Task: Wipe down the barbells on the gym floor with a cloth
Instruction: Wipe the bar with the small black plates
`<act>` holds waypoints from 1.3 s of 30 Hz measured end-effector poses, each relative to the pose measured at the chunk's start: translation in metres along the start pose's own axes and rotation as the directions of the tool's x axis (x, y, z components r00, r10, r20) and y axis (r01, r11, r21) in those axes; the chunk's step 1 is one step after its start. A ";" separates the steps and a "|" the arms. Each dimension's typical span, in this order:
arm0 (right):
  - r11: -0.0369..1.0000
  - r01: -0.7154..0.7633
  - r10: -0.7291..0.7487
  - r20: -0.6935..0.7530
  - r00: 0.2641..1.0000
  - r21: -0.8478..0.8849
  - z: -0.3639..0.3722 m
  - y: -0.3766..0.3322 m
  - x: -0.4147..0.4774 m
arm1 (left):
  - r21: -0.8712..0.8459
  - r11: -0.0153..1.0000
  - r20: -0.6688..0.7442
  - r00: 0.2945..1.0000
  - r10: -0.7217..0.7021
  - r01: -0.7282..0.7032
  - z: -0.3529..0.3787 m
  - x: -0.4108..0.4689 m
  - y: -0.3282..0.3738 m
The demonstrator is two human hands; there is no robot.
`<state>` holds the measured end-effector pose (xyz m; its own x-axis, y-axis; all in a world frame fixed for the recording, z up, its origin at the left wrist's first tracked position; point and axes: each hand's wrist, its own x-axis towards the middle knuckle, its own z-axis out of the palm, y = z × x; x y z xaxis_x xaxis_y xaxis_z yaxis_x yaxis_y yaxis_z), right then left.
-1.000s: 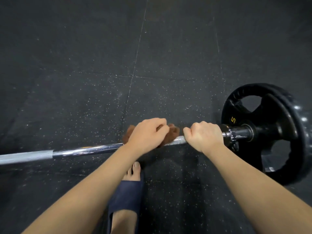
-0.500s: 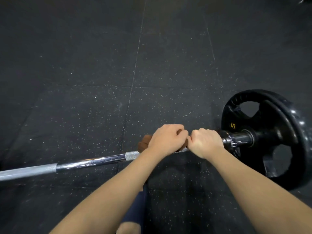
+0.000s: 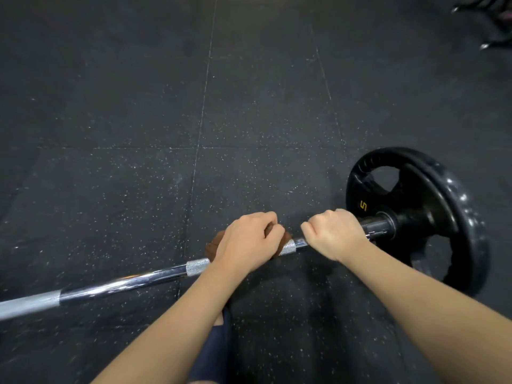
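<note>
Now, the speckled black rubber floor (image 3: pixel 116 106) fills nearly the whole view, its tile seams crossing just above the action. Lying across it is the barbell (image 3: pixel 124 281), chrome shaft running from the lower left edge up toward the right. There a black plate (image 3: pixel 443 217) stands upright on the floor at the bar's end, with a yellow 5 (image 3: pixel 363 205) on its face. Two bare forearms come in from the bottom, the left forearm (image 3: pixel 177 322) from the centre and the right forearm (image 3: pixel 415 295) from the right edge, and they converge on the bar. The left hand (image 3: pixel 246 245) sits knuckles-up, fingers curled over the shaft and gripping a brown cloth (image 3: pixel 213 246) wrapped round the steel. The cloth peeps out on the hand's left side and shows between the curled fingers. The right hand (image 3: pixel 332 234) is a tight fist round the bare shaft, knuckles-up too, just beside the plate's hub. The hands are close but apart, and a short knurled stretch (image 3: pixel 288 246) shows in the gap between them. Another knurled band (image 3: pixel 197 267) lies just left of the left wrist. Under the left forearm there's a dark blue sandal (image 3: pixel 213 347), mostly hidden. In the top right corner are some dark metal legs (image 3: pixel 490 26), too blurred to tell what they belong to.
</note>
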<state>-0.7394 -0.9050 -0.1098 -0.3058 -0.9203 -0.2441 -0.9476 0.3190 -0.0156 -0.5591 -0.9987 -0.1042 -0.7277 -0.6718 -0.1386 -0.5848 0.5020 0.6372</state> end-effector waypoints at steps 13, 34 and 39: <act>0.999 0.037 -0.038 -0.219 0.975 -0.008 -0.008 0.016 -0.005 | 0.011 1.000 -0.004 1.000 -0.014 0.014 0.001 0.000 0.005; 0.975 -0.184 0.212 -0.270 0.939 0.125 0.018 0.078 -0.023 | 0.002 1.000 0.141 0.990 -0.030 0.030 0.044 0.050 0.074; 0.971 -0.211 0.232 -0.233 0.944 0.111 0.013 0.075 -0.024 | -0.055 0.998 0.080 0.997 -0.020 0.024 0.021 0.033 0.027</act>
<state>-0.8017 -0.8558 -0.1174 -0.5300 -0.8480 -0.0081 -0.8456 0.5292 -0.0709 -0.6067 -0.9961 -0.1070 -0.7423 -0.6358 -0.2115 -0.5817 0.4550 0.6742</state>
